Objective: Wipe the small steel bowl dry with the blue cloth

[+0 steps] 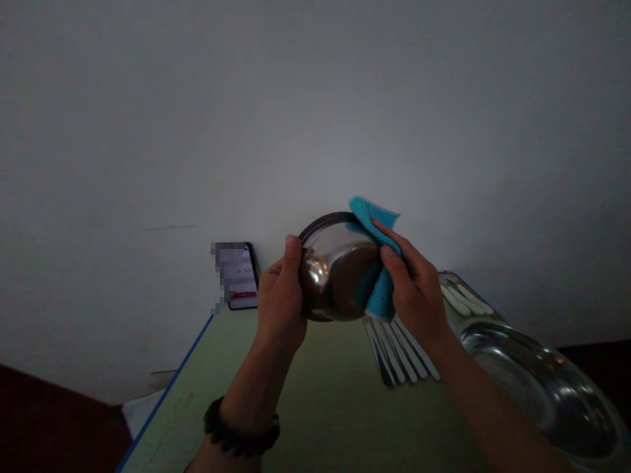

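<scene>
My left hand (279,295) grips the left side of a shiny steel bowl (331,276), thumb on its rim, holding it tilted in the air above the table. My right hand (415,289) is closed on a blue cloth (377,263) and presses it against the bowl's right side and rim. A dark bead bracelet (241,433) sits on my left wrist.
A pale green table (315,407) with a blue edge stands against a white wall. Several steel utensil handles (401,351) lie side by side under the bowl. A large steel plate (547,387) sits at the right. A phone (241,276) leans on the wall.
</scene>
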{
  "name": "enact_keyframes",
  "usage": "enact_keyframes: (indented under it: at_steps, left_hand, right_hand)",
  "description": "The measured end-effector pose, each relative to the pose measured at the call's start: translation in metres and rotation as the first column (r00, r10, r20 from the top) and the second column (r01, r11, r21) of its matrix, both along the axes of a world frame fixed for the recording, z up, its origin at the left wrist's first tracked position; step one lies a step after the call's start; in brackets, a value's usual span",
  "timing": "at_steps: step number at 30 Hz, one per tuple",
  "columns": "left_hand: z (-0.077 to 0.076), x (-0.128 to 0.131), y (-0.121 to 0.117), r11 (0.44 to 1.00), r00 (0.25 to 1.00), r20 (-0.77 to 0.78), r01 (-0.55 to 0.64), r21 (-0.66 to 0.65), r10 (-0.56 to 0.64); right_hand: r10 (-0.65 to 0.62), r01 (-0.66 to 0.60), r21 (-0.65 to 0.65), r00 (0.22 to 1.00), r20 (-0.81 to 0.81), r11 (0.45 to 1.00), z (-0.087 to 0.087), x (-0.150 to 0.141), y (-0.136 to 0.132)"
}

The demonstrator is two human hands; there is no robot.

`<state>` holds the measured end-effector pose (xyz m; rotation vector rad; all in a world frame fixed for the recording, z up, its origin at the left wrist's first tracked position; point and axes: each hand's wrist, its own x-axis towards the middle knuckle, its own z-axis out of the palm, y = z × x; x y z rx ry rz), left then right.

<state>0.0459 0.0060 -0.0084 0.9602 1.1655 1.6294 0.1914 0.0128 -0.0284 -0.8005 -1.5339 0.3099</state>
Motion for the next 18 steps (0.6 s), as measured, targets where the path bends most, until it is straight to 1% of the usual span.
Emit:
enact_keyframes:
  at_steps: [2,4,5,7,9,11,12,15,17,18]
  left_hand:
    - [0.000,-0.001,0.003,1.000,0.998,0.068,0.002,0.025,-0.004]
    - [-0.002,-0.002,0.005,0.996,0.987,0.138,0.069,0.057,-0.076]
    - [-0.003,-0.004,0.006,0.992,0.978,0.167,0.116,0.053,-0.123]
    - [-0.005,-0.010,0.006,0.977,0.958,0.201,0.212,-0.019,-0.204]
    - [-0.005,-0.017,0.006,0.953,0.944,0.200,0.286,-0.099,-0.262]
    - [-0.006,-0.024,0.006,0.945,0.944,0.165,0.306,-0.111,-0.287]
    - [-0.006,-0.026,0.006,0.946,0.947,0.131,0.307,-0.106,-0.293]
    - [-0.005,-0.028,0.006,0.951,0.955,-0.029,0.289,-0.109,-0.294]
    - [-0.003,-0.026,0.006,0.962,0.958,-0.119,0.251,-0.108,-0.263]
    - [-0.002,-0.024,0.005,0.972,0.965,-0.136,0.213,-0.100,-0.225]
  right_hand:
    - [0.027,-0.028,-0.018,0.999,-0.039,0.999,-0.001,-0.003,-0.001]
    - [0.034,-0.034,0.002,0.998,-0.046,0.999,0.000,-0.004,-0.004]
    - [0.030,-0.030,0.014,0.999,-0.039,0.999,0.001,-0.004,-0.005]
    - [0.031,-0.031,0.016,0.999,-0.014,0.999,0.002,-0.002,-0.006]
    - [0.056,-0.056,-0.015,0.998,0.023,0.998,0.001,-0.001,-0.006]
    - [0.076,-0.074,-0.030,0.995,0.069,0.997,0.000,-0.002,-0.006]
    - [0.080,-0.079,-0.017,0.991,0.103,0.997,-0.001,-0.004,-0.006]
    - [0.106,-0.123,0.052,0.962,0.251,0.991,-0.001,-0.009,-0.008]
    - [0.122,-0.155,0.078,0.939,0.323,0.985,0.000,-0.011,-0.009]
    - [0.119,-0.153,0.080,0.938,0.325,0.985,0.001,-0.011,-0.009]
